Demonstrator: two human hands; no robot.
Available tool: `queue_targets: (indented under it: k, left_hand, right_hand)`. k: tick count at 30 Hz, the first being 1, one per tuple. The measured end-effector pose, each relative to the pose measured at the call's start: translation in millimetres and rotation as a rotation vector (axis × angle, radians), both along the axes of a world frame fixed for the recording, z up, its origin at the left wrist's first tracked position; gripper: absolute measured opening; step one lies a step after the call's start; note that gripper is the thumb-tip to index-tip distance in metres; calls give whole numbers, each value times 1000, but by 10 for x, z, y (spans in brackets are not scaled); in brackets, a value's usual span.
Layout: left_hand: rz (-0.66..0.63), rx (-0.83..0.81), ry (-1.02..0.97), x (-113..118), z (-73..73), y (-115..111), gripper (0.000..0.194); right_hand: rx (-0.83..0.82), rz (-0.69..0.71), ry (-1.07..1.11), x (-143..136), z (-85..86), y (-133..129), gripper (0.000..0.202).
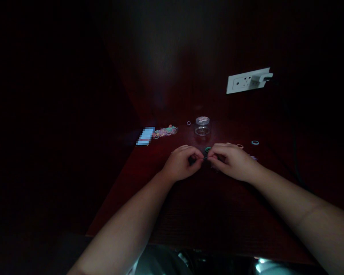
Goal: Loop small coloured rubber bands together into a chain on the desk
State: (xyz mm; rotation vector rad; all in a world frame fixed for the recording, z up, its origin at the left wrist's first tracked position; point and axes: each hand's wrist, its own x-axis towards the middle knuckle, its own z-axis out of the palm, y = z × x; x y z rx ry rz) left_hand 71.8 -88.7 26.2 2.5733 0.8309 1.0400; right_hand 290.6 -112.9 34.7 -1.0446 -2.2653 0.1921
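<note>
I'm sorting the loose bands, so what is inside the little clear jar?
The clear jar on the dark table shows a pale pinkish patch near its top; whether that is contents or a lid is too dim to tell.

Small glass jar, heap of coloured bands, teal ring, white wall socket on dark red table.

On a dark red table the left hand and right hand meet fingertip to fingertip, pinching a thin dark strand stretched between them; what it is stays too small to tell. A green ring lies just beyond the fingertips at twelve o'clock, with a small glass jar farther the same way. A heap of coloured bands sits at ten o'clock, a teal ring at two o'clock, and a white wall socket higher at one o'clock.
</note>
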Motion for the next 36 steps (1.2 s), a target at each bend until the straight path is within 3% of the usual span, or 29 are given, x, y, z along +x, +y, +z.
queue_targets:
  k: [14, 22, 36]
  left_hand:
    - [11, 22, -62, -4, 8, -1, 5]
    - [-11, -18, -69, 9, 5, -12, 6]
    - [-27, -2, -52, -2, 17, 5, 5]
  right_hand:
    - [-26, -15, 3, -16, -5, -11, 13]
    - [-24, -33, 30, -37, 3, -35, 3]
    - [-31, -25, 25, -16, -15, -3, 8]
